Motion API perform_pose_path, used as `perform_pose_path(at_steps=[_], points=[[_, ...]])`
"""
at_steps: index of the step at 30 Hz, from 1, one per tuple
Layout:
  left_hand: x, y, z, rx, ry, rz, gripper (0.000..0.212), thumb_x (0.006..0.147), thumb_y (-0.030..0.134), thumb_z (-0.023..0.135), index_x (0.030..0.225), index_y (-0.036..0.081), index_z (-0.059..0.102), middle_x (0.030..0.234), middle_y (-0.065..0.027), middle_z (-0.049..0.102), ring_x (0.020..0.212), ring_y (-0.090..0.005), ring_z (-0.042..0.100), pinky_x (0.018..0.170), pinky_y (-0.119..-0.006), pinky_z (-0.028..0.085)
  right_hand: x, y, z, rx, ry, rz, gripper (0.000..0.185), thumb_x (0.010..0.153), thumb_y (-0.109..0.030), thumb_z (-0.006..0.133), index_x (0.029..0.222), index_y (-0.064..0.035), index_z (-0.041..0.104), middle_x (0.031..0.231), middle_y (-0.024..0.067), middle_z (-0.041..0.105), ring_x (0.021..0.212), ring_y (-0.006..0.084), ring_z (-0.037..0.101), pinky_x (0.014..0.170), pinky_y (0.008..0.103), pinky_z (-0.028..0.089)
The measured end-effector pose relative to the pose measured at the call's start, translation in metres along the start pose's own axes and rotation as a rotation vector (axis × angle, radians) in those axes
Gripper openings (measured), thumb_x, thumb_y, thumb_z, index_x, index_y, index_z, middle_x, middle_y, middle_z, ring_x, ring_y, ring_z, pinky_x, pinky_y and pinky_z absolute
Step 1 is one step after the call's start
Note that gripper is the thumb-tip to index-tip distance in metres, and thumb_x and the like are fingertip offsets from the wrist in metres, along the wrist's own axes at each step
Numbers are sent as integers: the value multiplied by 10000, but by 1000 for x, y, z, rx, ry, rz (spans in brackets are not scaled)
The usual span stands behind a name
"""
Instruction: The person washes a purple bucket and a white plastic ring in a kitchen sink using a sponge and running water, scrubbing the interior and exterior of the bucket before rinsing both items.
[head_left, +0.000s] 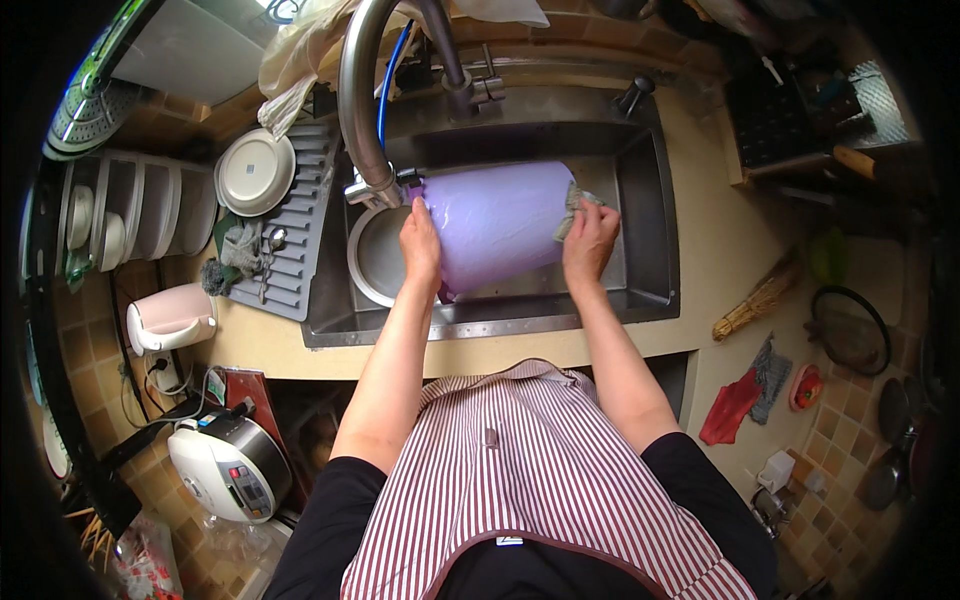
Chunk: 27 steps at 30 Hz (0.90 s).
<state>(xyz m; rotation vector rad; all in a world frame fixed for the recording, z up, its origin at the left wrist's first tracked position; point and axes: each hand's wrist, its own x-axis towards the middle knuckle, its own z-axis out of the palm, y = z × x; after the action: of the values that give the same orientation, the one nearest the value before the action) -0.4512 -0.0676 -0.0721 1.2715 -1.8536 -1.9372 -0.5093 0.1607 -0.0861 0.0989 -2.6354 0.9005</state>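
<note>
A wet purple plastic bin (502, 225) lies on its side over the stainless-steel sink (645, 277), its length running left to right. My left hand (421, 247) holds the bin's left end, close below the head of the faucet (360, 112). At the bin's right end, my right hand (592, 244) grips a grey-green cloth (567, 214) and presses it against the rim. Under the bin's left part, a round pale-rimmed basin (363, 266) rests in the sink, partly covered.
Left of the sink, a grey drying mat (296, 262) bears a white plate (256, 172), a spoon (277, 240) and cloths. A pink kettle (171, 319) and a rice cooker (229, 465) stand farther left. A straw brush (754, 304) and a red cloth (727, 405) lie at right.
</note>
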Motion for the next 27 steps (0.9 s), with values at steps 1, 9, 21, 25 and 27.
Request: perform_pose_path(at_steps=[1,9,21,25,27], points=[[-4,2,2,-10,42,11,580,1022,464,397,1019,-58,649,880,-90,665,819,-166,587,774,-329,465,-4,-9,4,-34,-6,10,134,914,-65,559,1039,-49,602,1002,170,516,930,329,518,776,422,453],[-27,-20,-15,75,-12,72,604,1012,519,409,1142,-33,618,1013,-71,652,896,-128,575,818,-286,468,0,-25,6,-30,-197,-221,243,885,-59,559,1103,-80,665,984,170,544,948,357,522,804,431,472],[-37,-41,-22,-76,11,247,498,1048,413,375,1094,-22,612,931,-47,611,879,-140,520,820,-296,441,-58,-124,8,116,-359,-504,323,810,-75,589,1123,-106,667,1136,121,566,1020,319,522,836,400,479],[-51,-42,-26,-31,-80,201,528,1041,478,358,1111,14,598,975,-14,568,904,-108,488,829,-272,423,-9,-123,46,179,-393,-436,219,807,-88,650,1013,-115,719,1042,121,595,934,328,543,767,432,486],[-61,-45,-22,97,-72,269,536,1035,496,365,1108,18,596,956,-5,543,888,-106,469,814,-265,415,15,-120,64,174,-416,-392,188,817,-98,652,989,-111,727,1020,121,601,922,328,549,757,433,487]])
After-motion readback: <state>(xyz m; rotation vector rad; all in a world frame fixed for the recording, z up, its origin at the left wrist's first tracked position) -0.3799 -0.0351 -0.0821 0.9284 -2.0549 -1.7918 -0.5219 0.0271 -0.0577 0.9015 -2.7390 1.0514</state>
